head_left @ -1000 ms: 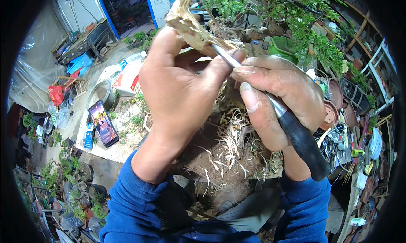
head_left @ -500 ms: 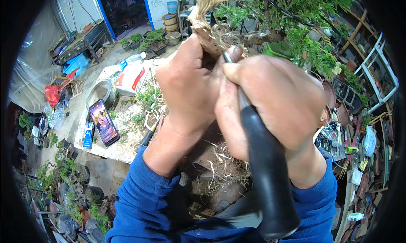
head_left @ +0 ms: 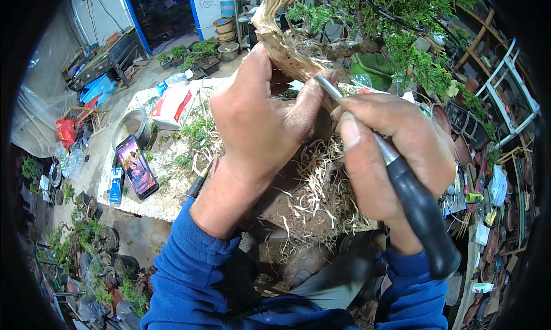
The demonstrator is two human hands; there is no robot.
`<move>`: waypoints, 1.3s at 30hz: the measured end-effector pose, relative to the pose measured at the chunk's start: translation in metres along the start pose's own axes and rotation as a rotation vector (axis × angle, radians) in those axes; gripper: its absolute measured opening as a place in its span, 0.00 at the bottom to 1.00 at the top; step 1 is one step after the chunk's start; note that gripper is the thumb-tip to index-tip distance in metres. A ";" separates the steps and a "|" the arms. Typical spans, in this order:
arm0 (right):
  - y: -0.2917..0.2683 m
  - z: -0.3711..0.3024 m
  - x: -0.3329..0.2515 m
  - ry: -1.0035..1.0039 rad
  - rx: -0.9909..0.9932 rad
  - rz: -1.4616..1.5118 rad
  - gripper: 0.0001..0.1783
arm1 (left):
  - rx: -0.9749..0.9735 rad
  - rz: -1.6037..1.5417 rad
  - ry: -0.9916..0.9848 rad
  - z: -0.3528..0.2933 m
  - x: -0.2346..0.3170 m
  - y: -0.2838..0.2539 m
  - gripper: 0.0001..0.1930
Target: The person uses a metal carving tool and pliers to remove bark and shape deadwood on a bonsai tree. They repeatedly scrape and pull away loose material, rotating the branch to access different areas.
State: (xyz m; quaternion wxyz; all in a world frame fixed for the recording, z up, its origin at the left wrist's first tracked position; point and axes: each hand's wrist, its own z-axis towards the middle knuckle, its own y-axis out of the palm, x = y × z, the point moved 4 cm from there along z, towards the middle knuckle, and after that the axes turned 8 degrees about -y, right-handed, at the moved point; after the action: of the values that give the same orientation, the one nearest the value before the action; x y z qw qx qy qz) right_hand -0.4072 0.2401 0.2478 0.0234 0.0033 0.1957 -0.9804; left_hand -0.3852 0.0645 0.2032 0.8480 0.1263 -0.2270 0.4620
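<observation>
Pale, stripped wood of a small tree (head_left: 281, 46) rises in front of me, twisted and forked at the top. My left hand (head_left: 244, 117) is closed around this wood, its thumb pressed against it close to the tool tip. A carving tool with a black handle (head_left: 422, 209) and a metal shaft is pinched in my right hand (head_left: 399, 149). The tool's tip rests at the wood beside my left thumb; the exact contact is hard to see. Green foliage (head_left: 413, 57) of the tree spreads to the right. Wood shavings (head_left: 315, 186) lie below my hands.
On the pale slab at left are a lit phone (head_left: 136, 166), a blue packet (head_left: 116, 185), a red-and-white box (head_left: 172, 107), a grey bowl (head_left: 135, 129) and another dark-handled tool (head_left: 198, 185). Potted plants stand lower left. Clutter and a white metal frame (head_left: 511, 94) line the right.
My right hand has shifted right, away from my left hand, with its fingers more extended along the tool. The handle's end has swung to the right. More shavings now show between my hands.
</observation>
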 end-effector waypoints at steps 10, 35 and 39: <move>0.016 0.001 0.026 -0.200 -0.064 0.035 0.14 | 0.055 -0.073 -0.151 0.006 0.000 0.003 0.14; 0.019 0.019 -0.029 -0.162 -0.243 -0.340 0.09 | 0.029 0.192 0.117 0.000 0.011 -0.002 0.19; 0.015 0.014 -0.029 -0.207 -0.145 -0.275 0.09 | -0.010 0.211 0.065 -0.004 0.010 -0.001 0.26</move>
State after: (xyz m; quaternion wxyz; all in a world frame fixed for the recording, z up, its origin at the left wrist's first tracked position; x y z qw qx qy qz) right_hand -0.3776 0.2227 0.2553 -0.0906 -0.1260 0.2610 -0.9528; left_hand -0.3787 0.0726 0.2048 0.8020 0.0826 -0.2139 0.5516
